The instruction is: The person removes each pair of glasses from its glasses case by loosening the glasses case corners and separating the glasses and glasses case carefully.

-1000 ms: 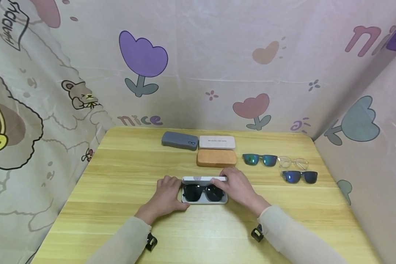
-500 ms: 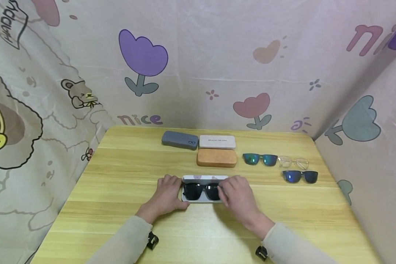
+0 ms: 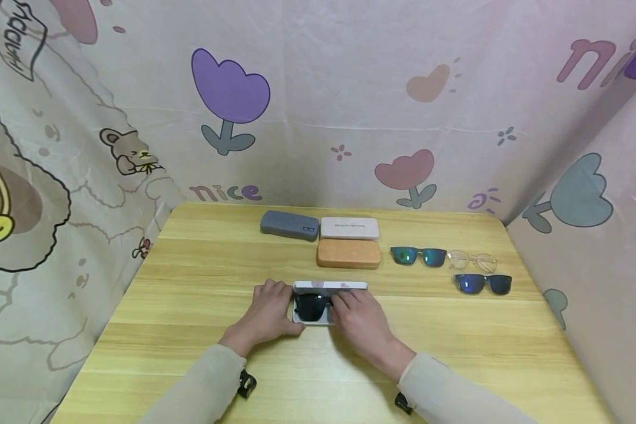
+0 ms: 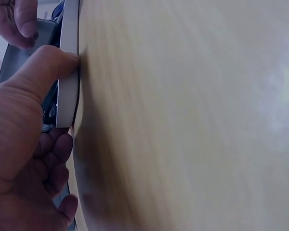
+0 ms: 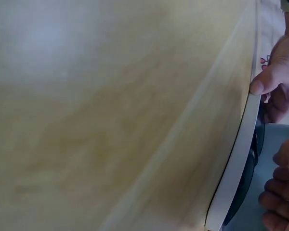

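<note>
An open white glasses case (image 3: pixel 303 285) with a grey lining lies on the table, its printed lid raised at the back. Black sunglasses (image 3: pixel 310 308) rest inside, their right lens hidden in the head view. My left hand (image 3: pixel 267 312) grips the case's left end, its thumb (image 4: pixel 50 62) on the front wall and fingers around the end. My right hand (image 3: pixel 363 324) is over the case's right half, fingertips by the sunglasses' bridge. In the right wrist view, its loosely bent fingers (image 5: pixel 277 197) are in front of the lid's grey lining, with nothing visible in them.
Behind are a grey-blue case (image 3: pixel 289 225), a white case (image 3: pixel 349 228) and a tan case (image 3: pixel 348 254). To the right lie green-tinted sunglasses (image 3: pixel 433 257), clear thin-framed glasses (image 3: pixel 486 262) and blue-tinted sunglasses (image 3: pixel 471 284). Printed cloth (image 3: pixel 318 118) hangs behind the wooden table (image 3: pixel 191 282).
My right hand has let go of the lid's right end, come forward, and moved left across the right lens to the bridge. The left hand keeps its grip on the case.
</note>
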Motion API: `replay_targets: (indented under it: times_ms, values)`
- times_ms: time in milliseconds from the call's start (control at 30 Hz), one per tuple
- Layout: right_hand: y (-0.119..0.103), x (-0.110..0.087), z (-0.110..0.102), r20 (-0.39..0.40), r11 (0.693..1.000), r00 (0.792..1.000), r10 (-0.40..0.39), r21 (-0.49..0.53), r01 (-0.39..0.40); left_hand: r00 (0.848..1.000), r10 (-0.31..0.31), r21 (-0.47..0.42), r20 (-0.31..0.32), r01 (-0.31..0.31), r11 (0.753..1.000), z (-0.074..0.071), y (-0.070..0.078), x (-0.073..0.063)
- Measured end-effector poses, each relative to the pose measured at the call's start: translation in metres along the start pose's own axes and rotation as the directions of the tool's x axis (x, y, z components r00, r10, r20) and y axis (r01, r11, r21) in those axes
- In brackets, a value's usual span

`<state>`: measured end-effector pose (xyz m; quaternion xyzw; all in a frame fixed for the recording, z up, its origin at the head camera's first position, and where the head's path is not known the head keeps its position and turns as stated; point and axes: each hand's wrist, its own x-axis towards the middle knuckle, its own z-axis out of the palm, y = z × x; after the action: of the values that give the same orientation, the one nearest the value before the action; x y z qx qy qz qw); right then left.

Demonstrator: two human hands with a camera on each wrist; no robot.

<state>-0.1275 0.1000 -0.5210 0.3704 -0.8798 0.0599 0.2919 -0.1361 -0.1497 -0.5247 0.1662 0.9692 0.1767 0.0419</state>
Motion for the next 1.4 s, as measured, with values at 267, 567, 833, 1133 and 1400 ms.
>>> replay_targets:
  times_ms: [267, 567, 833, 1133, 1400]
  values:
    - [-0.007, 0.004, 0.010, 0.035, 0.999, 0.999, 0.017, -0.035, -0.016, 1.000, -0.001, -0.004, 0.003, 0.001, 1.000, 0.000, 0.001, 0.001]
    - [-0.013, 0.005, 0.015, 0.141, 0.994, 0.986, 0.090, -0.073, -0.080, 1.000, 0.001, -0.007, -0.001, -0.001, 1.000, 0.000, 0.002, 0.000]
    - [-0.016, 0.006, 0.008, 0.175, 0.992, 0.979, 0.103, -0.095, -0.087, 1.000, -0.003, -0.010, 0.007, 0.003, 1.000, 0.000, 0.001, 0.001]
    - [-0.016, 0.007, 0.000, 0.145, 0.993, 0.985, 0.088, -0.084, -0.077, 1.000, -0.008, -0.009, 0.018, 0.008, 1.000, -0.001, 0.001, 0.001]
    - [-0.012, 0.006, -0.003, 0.146, 0.996, 0.987, 0.068, -0.061, -0.060, 1.000, -0.004, -0.016, 0.019, 0.004, 1.000, -0.001, 0.001, 0.001]
